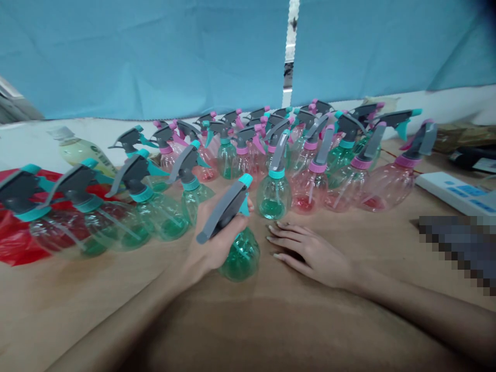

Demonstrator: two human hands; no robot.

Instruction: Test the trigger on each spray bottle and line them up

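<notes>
A green spray bottle point(241, 254) with a grey and teal trigger head is gripped at its neck by my left hand point(215, 243). Its base is at or just above the brown table; I cannot tell which. To the right of it, my right hand point(313, 250) lies on the tabletop with its fingers spread, holding nothing. Just beyond those fingertips stands another green spray bottle point(273, 199). Beside that one is a pink spray bottle point(309, 191) with a pink collar. Green spray bottles point(160, 217) also line up to the left of my left hand.
Several more pink and green spray bottles point(242, 160) crowd the back of the table point(127, 305). A red plastic bag point(19, 240) and a drink bottle point(83, 152) are at left. A white device with blue buttons point(457, 191) sits at right, and a blue cloth point(166, 57) hangs behind.
</notes>
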